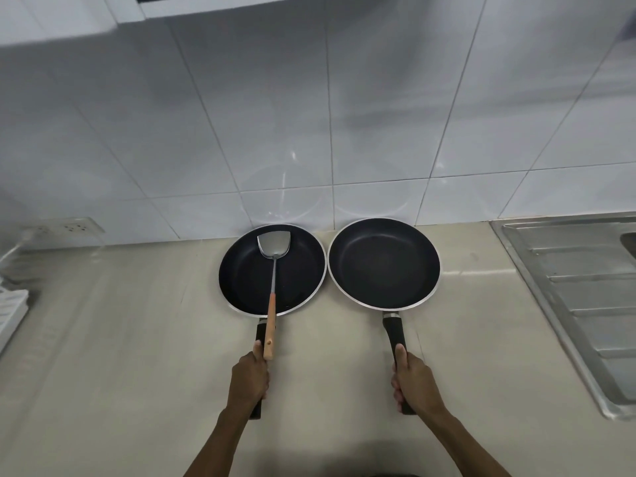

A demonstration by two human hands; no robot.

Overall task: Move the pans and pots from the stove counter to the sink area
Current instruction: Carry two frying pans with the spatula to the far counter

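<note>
Here, two black pans side by side at frame centre on the beige table (120, 339), rims nearly touching, both close to the tiled wall (275, 115). Left pan (299, 270) with a metal spatula (272, 270) lying in it, blade up near the far rim, wooden grip crossing the near rim and running down alongside the pan handle. Right pan (383, 263) with nothing in it, black handle pointing toward the bottom of the frame. Left hand (249, 376) wrapped closed around the left pan's handle, thumb up beside the spatula's wooden end; touching the spatula or not, cannot tell. Right hand (414, 382) closed around the right pan's handle, thumb laid along its top. Both forearms coming in from the bottom edge. Lifted or resting on the table, cannot tell for either pan. Steel sink drainboard (585, 297) at the right edge of the frame, ribbed, well apart from the right pan. White socket (74, 228) on the wall at mid left. White rack (10, 311) partly cut off at the left edge. Edge blur in the upper corners.
</note>
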